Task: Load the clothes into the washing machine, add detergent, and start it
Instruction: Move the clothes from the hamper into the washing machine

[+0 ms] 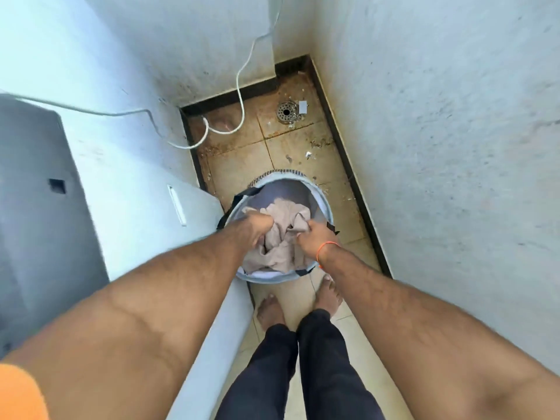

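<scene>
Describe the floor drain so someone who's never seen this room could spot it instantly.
Start at the round laundry basket on the tiled floor and look past it toward the far corner where the white walls meet. The floor drain sits in the last tile, near the dark skirting. It is the only round, perforated metal disc there; a small pale square lies just right of it.
</scene>
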